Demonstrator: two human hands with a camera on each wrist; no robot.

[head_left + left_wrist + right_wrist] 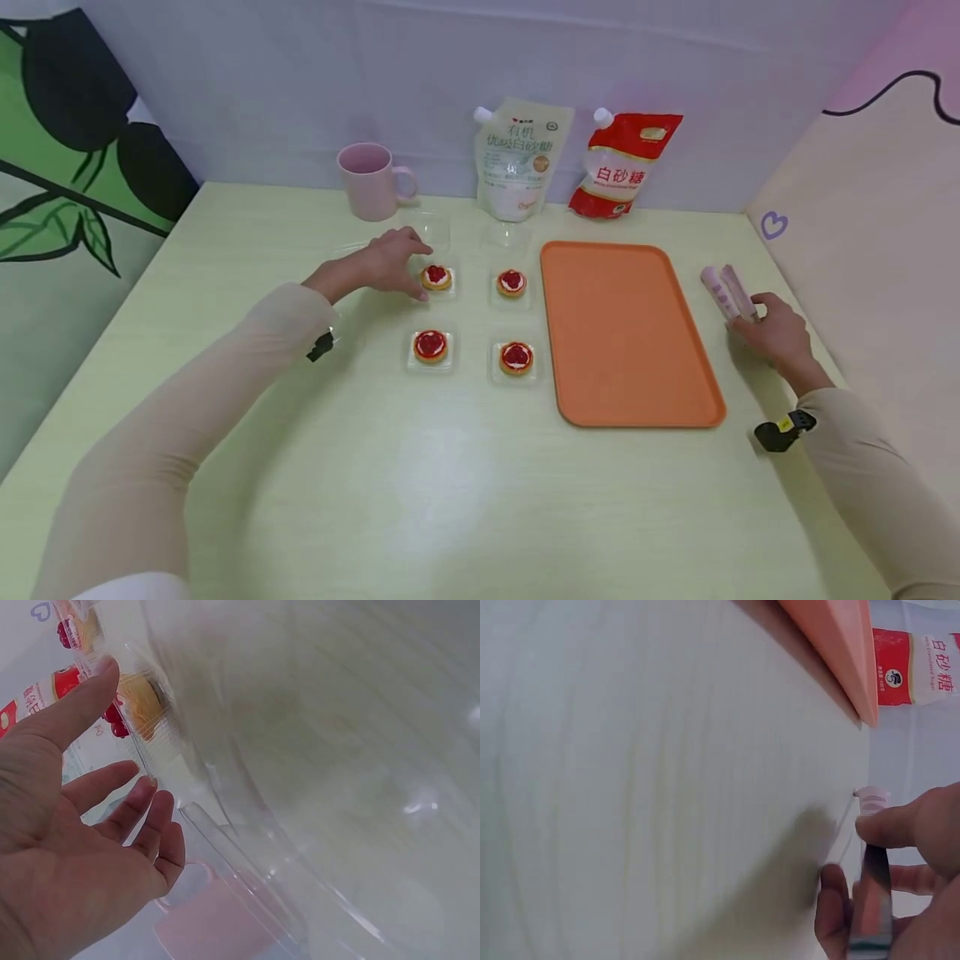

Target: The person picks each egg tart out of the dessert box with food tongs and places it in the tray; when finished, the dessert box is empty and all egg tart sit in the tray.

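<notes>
Nearest to me on the pale tabletop (420,508), past the two sleeved arms, I have two red-topped tarts side by side: the near left tart (431,347) and the near right tart (517,358), each on a clear plastic base. Over to the right, the right hand (776,337) grips a slim pink utensil (721,295) with two arms, rather like tongs, its far ends pointing away from me near the tabletop's right edge. Between that hand and the tarts I see an orange tray (630,342) lying flat.

A little farther off, the left hand (378,262) reaches in from the left to the rear left tart (436,277). I see its thumb and fingers spread apart at that tart's clear container (450,292), gripping nothing; I can't tell how firmly they touch the plastic. The rear right tart (512,282) sits just beside, between that container and the tray.

Along the back edge I make out a pink mug (367,185), its handle turned right, then a pale pouch (523,158) and a red-and-white pouch (625,167), both with white caps. A greyish-purple cloth (277,92) hangs behind them.
</notes>
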